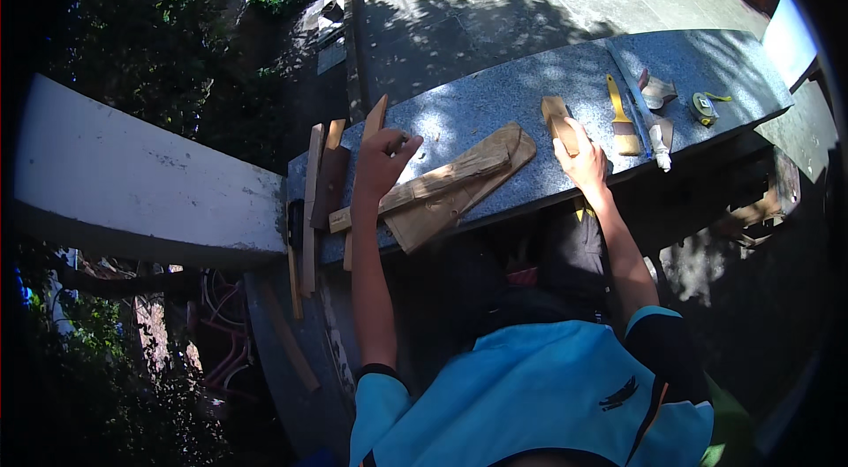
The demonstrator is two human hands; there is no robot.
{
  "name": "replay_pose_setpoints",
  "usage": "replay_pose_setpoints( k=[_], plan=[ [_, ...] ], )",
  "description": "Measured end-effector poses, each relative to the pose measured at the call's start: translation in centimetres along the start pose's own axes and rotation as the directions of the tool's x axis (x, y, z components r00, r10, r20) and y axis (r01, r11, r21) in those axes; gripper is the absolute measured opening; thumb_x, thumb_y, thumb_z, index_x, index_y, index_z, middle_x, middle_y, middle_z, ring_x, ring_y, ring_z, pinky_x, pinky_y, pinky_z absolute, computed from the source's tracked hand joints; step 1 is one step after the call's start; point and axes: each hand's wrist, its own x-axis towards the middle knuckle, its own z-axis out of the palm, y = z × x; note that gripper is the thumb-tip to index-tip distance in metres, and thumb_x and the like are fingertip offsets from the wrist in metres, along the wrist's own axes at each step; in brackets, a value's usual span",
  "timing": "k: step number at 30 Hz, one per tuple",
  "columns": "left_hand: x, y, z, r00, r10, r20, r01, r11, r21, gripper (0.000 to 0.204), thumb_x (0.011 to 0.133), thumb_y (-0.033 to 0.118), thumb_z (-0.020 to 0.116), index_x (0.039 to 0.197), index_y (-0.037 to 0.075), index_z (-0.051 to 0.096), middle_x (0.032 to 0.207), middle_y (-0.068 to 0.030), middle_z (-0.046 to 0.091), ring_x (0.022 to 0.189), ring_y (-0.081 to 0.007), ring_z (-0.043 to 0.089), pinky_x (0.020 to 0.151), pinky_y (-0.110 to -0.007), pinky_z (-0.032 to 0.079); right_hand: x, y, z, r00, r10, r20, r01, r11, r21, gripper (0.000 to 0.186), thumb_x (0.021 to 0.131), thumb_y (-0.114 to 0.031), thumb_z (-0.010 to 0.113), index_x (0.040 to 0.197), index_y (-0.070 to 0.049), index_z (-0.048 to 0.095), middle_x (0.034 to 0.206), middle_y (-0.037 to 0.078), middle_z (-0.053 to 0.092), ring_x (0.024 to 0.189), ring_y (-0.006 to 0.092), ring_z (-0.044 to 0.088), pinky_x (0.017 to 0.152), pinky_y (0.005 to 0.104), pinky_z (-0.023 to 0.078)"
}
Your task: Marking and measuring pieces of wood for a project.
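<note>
My right hand (584, 165) is closed around a short wooden block (555, 110) on the speckled grey stone slab (495, 96). A thin dark stick-like thing stands out beside the block; its kind is unclear. My left hand (383, 165) is held over a narrow wooden strip (375, 116), its fingers curled in. Whatever they may hold is hidden. Between my hands lies a wide board (481, 187) with a rounded end, and a rough wooden stick (442, 181) rests across it, passing by my left wrist.
Right of the block lie a yellow-handled paintbrush (617, 109), a long thin tool (649, 122), crumpled sandpaper-like pieces (657, 91) and a tape measure (704, 108). More wood strips (313, 202) lie at the slab's left end, beside a white beam (150, 175).
</note>
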Motion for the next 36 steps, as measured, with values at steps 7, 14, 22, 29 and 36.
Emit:
replay_pose_setpoints(
  k=[7, 14, 22, 29, 36],
  plan=[
    [-2.0, -2.9, 4.0, 0.911, -0.181, 0.369, 0.149, 0.982, 0.114, 0.024, 0.076, 0.030, 0.064, 0.088, 0.009, 0.067, 0.081, -0.0075, 0.061, 0.081, -0.0237, 0.057, 0.073, -0.034, 0.044, -0.5, -1.4, 0.8, 0.991, -0.120, 0.061, 0.132, 0.963, -0.233, 0.047, 0.073, -0.041, 0.061, 0.113, -0.019, 0.050, 0.060, 0.016, 0.060, 0.060, 0.0344, 0.061, 0.060, 0.0425, 0.048],
    [-1.6, -3.0, 4.8, 0.944, -0.077, 0.321, 0.039, 0.992, 0.123, 0.022, 0.077, 0.028, 0.063, 0.083, 0.008, 0.066, 0.081, -0.0101, 0.061, 0.078, -0.0258, 0.058, 0.069, -0.035, 0.045, -0.6, -1.4, 0.5, 0.995, -0.077, 0.063, 0.090, 0.969, -0.228, 0.048, 0.072, -0.041, 0.063, 0.114, -0.019, 0.052, 0.061, 0.014, 0.061, 0.065, 0.0321, 0.062, 0.065, 0.0420, 0.048],
    [-0.5, -5.3, 6.2, 0.925, -0.158, 0.344, 0.134, 0.987, 0.094, 0.023, 0.078, 0.025, 0.063, 0.081, 0.002, 0.063, 0.071, -0.0116, 0.061, 0.068, -0.0219, 0.060, 0.064, -0.035, 0.045, -0.8, -0.8, 1.0, 0.991, 0.038, 0.125, -0.015, 0.984, -0.180, 0.048, 0.070, -0.039, 0.066, 0.113, -0.020, 0.054, 0.066, 0.013, 0.061, 0.065, 0.0309, 0.061, 0.063, 0.0430, 0.048],
    [1.0, -4.4, 5.0, 0.874, -0.186, 0.449, 0.206, 0.978, 0.005, 0.023, 0.075, 0.025, 0.065, 0.087, 0.006, 0.067, 0.076, -0.0084, 0.065, 0.068, -0.0133, 0.058, 0.065, -0.029, 0.045, 0.5, -0.7, 0.9, 0.999, 0.035, -0.014, -0.037, 0.986, -0.162, 0.043, 0.073, -0.029, 0.064, 0.114, -0.022, 0.055, 0.081, 0.015, 0.057, 0.066, 0.0305, 0.057, 0.061, 0.0406, 0.046],
    [1.5, -3.5, 5.9, 0.853, 0.064, 0.519, -0.172, 0.971, 0.164, 0.018, 0.065, 0.016, 0.067, 0.075, 0.003, 0.061, 0.071, -0.0106, 0.059, 0.065, -0.0236, 0.057, 0.061, -0.033, 0.044, -0.4, 0.8, 1.9, 0.999, 0.047, -0.021, -0.052, 0.917, -0.395, 0.050, 0.075, -0.025, 0.057, 0.124, -0.023, 0.046, 0.117, 0.016, 0.040, 0.107, 0.0310, 0.039, 0.089, 0.0478, 0.029]
  ],
)
